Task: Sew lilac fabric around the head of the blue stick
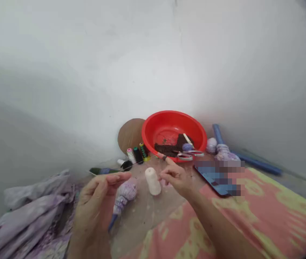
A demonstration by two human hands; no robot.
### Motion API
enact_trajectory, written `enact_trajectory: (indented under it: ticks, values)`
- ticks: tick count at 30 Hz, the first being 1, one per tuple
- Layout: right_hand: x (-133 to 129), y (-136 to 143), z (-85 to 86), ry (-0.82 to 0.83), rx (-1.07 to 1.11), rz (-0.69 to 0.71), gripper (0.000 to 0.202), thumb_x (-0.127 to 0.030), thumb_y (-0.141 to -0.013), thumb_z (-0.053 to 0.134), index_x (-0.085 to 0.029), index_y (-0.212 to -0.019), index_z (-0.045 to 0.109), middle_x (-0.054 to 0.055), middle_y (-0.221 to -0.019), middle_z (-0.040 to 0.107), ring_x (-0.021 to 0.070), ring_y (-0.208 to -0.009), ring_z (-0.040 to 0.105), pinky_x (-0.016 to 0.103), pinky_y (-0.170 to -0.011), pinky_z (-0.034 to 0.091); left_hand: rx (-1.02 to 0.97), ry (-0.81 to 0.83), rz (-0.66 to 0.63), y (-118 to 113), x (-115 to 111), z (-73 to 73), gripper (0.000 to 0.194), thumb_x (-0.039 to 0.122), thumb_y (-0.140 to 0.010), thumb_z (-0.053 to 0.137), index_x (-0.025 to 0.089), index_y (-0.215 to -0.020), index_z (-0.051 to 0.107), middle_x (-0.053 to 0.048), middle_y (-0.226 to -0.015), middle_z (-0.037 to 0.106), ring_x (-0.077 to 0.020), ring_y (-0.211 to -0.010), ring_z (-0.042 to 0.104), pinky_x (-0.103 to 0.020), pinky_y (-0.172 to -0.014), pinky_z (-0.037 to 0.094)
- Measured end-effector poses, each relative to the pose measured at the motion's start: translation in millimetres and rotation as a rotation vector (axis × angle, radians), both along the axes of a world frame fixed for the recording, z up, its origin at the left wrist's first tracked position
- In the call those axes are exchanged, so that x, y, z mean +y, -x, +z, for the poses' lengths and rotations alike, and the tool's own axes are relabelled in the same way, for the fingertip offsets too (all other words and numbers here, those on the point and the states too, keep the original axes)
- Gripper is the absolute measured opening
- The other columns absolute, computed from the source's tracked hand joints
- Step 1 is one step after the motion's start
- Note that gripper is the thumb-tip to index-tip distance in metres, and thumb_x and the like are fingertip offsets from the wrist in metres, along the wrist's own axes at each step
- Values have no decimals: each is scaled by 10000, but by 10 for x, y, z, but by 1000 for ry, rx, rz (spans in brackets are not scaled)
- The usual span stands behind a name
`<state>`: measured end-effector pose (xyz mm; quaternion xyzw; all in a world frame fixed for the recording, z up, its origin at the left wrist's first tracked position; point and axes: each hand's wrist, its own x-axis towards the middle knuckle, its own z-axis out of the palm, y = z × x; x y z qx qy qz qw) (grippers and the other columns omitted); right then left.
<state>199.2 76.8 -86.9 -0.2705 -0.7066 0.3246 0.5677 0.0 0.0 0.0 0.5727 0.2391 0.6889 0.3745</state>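
In front of the red basin (170,119), the left hand (100,196) and right hand (178,178) face each other with a fine thread (140,163) running between them. The left hand is positioned front-left of the basin, fingers extended and thumb alongside; whether it grips the thread cannot be told. The right hand is positioned directly before the basin, index finger extended toward the rim and remaining fingers curled; the thread leads toward that fingertip, but a grip cannot be confirmed.

A white thread spool (152,181) sits in front of the basin, between the hands. A lavender yarn-wrapped bundle with a blue handle (126,196) lies front-left of the basin, near the left hand. A pink-topped spool (131,155) and a green-topped black spool (138,155) stand just left of the basin; a brown disc (129,135) is located behind these, adjoining the basin's left side.

The basin contains dark brown cloth (166,149) and a small purple ball (187,146). Scissors (187,152) lie at its front rim, handles outward. A smartphone (214,180) lies front-right of the basin, beside a pink-and-yellow patterned cloth (193,230) that extends forward and right of the basin.
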Motion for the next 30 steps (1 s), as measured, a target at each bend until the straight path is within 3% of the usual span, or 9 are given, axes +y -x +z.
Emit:
enact_trajectory:
  ticks: [6,9,11,18,22,26,30]
  values:
    - [-69,99,-31,61,-13,99,238,-277,-761,515,-168,-579,622,33,-515,545,214,-926,539,258,-653,443,-20,-47,46,22,-220,83,92,268,-698,602,207,-731,661,-22,-643,679,-166,-618,632,-297,-642,521]
    - [-108,160,-44,159,-5,232,225,-295,-749,522,-165,-581,595,12,-539,549,155,-643,578,218,-501,427,-109,-30,83,106,-260,118,85,264,-657,647,210,-722,652,7,-623,675,-140,-583,622,-265,-612,526]
    - [-109,196,-78,239,-4,296,208,-310,-739,528,-159,-610,591,-11,-527,534,99,-450,509,197,-413,388,-179,-22,117,176,-262,140,115,259,-621,679,204,-718,648,23,-631,678,-132,-589,623,-253,-614,530]
    - [-7,152,-159,271,-81,121,194,-252,-712,533,-142,-555,559,-44,-455,464,49,-390,393,165,-378,281,-292,43,277,365,-232,217,233,300,-512,743,179,-679,635,2,-665,686,-150,-634,628,-258,-591,541]
    - [67,92,-197,301,-124,127,204,-251,-706,530,-144,-532,527,-48,-447,442,50,-391,384,169,-376,262,-331,89,340,438,-239,241,235,281,-501,742,176,-679,630,5,-634,676,-142,-623,615,-249,-574,541]
    - [112,23,-241,365,-116,297,203,-269,-695,554,-143,-540,521,-54,-436,434,46,-375,367,172,-373,250,-383,155,376,498,-218,241,154,227,-549,700,174,-673,627,11,-579,650,-120,-562,589,-225,-528,527]
    - [154,-111,-264,478,80,485,181,-280,-643,612,-137,-568,529,-80,-381,372,30,-333,268,175,-350,178,-414,207,341,537,-166,214,111,180,-580,666,160,-679,622,51,-446,537,-56,-416,473,-185,-466,494]
